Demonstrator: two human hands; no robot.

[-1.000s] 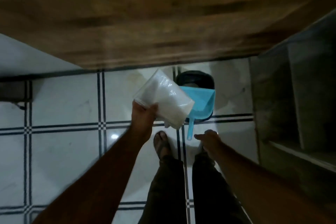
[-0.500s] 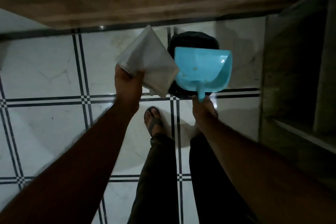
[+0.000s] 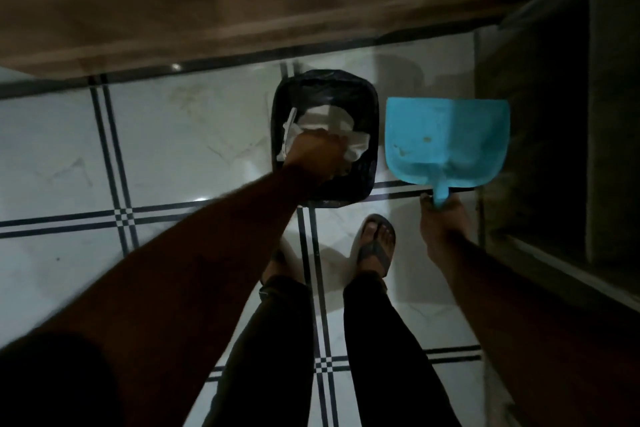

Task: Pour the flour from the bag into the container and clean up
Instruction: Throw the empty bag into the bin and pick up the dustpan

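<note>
A small bin lined with a black bag [image 3: 367, 97] stands on the tiled floor in front of my feet. My left hand [image 3: 317, 158] reaches into its mouth and is closed on the crumpled, empty white flour bag [image 3: 323, 121], which lies inside the bin. Just right of the bin hangs a blue plastic dustpan [image 3: 446, 142], pan side up, with a few specks in it. My right hand [image 3: 443, 222] grips its short handle from below.
A wooden counter front [image 3: 242, 3] runs across the top of the view. A dark shelf unit [image 3: 561, 149] stands at the right, close to the dustpan. My feet in sandals [image 3: 375, 246] are on the white tile floor [image 3: 173, 149] with dark stripes.
My left hand has carried the flour bag down into the bin. My right hand has lifted the dustpan off the bin and shifted it to the right.
</note>
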